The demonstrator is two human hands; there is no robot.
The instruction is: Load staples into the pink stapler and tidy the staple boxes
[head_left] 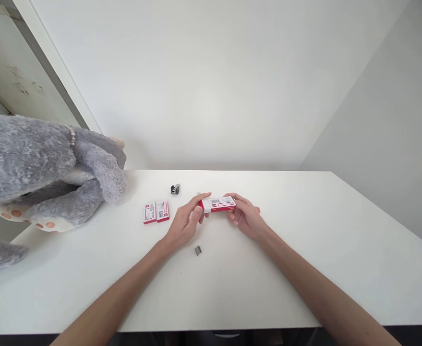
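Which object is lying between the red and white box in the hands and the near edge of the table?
In the head view, a small grey piece lies on the table, between the held box and the near edge.

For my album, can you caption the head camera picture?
Left hand and right hand hold a red-and-white box above the table.

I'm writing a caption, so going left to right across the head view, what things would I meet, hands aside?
Plush toy → left box → right box → small black object → small grey piece → held box.
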